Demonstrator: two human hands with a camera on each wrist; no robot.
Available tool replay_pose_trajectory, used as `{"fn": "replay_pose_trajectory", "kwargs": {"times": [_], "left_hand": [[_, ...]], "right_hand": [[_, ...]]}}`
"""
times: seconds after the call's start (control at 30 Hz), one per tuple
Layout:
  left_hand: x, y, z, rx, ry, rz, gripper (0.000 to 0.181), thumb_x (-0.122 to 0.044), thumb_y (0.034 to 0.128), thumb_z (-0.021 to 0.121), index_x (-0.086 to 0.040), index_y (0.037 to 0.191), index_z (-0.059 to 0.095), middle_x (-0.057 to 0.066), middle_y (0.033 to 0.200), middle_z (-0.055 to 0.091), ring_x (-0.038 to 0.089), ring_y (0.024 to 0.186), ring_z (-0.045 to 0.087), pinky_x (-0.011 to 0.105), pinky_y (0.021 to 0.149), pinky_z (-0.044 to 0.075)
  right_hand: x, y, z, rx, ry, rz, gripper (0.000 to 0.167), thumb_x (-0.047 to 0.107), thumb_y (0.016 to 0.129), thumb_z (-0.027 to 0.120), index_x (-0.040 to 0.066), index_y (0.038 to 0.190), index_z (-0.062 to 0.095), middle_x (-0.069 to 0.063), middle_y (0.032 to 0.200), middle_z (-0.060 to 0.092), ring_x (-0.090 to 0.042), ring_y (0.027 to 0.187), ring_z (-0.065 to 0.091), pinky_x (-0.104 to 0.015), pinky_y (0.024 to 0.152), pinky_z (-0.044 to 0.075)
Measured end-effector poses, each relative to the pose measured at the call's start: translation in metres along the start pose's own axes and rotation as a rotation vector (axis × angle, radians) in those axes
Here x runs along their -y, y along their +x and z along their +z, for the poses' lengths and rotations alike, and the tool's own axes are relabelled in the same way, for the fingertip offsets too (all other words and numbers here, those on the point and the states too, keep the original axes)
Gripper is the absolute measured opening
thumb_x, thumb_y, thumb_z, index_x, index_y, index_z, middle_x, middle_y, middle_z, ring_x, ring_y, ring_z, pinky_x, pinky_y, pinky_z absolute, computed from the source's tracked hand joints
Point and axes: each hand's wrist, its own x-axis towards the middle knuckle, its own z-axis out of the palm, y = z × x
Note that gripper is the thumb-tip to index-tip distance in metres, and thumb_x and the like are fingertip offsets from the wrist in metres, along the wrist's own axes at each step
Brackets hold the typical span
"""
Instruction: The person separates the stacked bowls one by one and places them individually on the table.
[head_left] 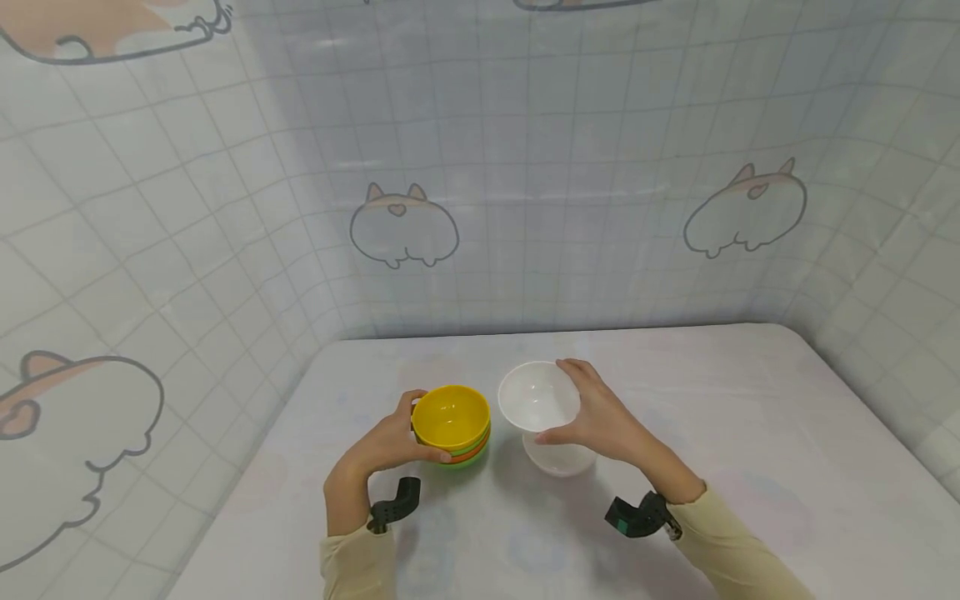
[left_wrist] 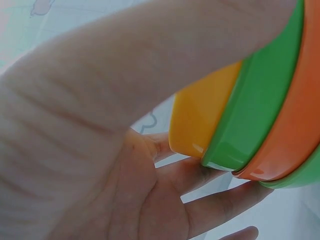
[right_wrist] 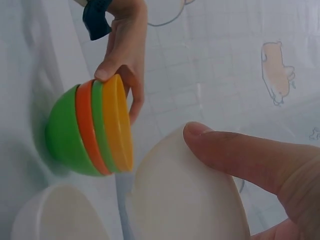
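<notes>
My left hand [head_left: 386,443] grips the side of a nested stack of bowls. On top is a yellow bowl [head_left: 448,417]; below it come a green bowl [right_wrist: 98,107], an orange bowl [right_wrist: 86,115] and another green bowl [right_wrist: 62,130]. In the left wrist view, the fingers spread against the stack's side. A white bowl [head_left: 534,398] is held by my right hand [head_left: 603,421], thumb and fingers on opposite sides of its rim. Beneath it, a second white bowl [head_left: 561,461] sits on the table, partly hidden. A gap shows between the two white bowls in the right wrist view.
The table [head_left: 525,542] has a pale cloth and meets a white grid-patterned curtain [head_left: 570,275] along its back edge. Similar curtain [head_left: 187,333] hangs at the left. Black wrist devices [head_left: 641,515] are strapped to both wrists.
</notes>
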Motion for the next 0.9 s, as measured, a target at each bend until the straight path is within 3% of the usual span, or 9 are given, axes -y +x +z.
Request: {"fn": "replay_pose_trajectory", "kwargs": {"times": [0.47, 0.9], "left_hand": [[0.0, 0.002, -0.003, 0.008, 0.0, -0.004, 0.108, -0.041, 0.0657, 0.088, -0.013, 0.147, 0.022, 0.012, 0.136, 0.05, 0.03, 0.121, 0.049, 0.056, 0.099, 0.036], [-0.001, 0.003, -0.005, 0.014, 0.005, 0.006, 0.108, -0.041, 0.0662, 0.088, -0.012, 0.147, 0.022, 0.014, 0.135, 0.051, 0.032, 0.121, 0.049, 0.057, 0.099, 0.036]], "right_hand": [[-0.036, -0.032, -0.011, -0.076, -0.056, 0.03, 0.11, 0.039, 0.062, 0.091, -0.007, 0.144, 0.035, -0.021, 0.144, 0.034, -0.042, 0.123, 0.044, -0.06, 0.094, 0.041], [-0.047, -0.044, -0.023, -0.124, -0.084, 0.053, 0.111, 0.038, 0.061, 0.092, -0.011, 0.142, 0.034, -0.025, 0.142, 0.034, -0.046, 0.121, 0.044, -0.063, 0.092, 0.041]]}}
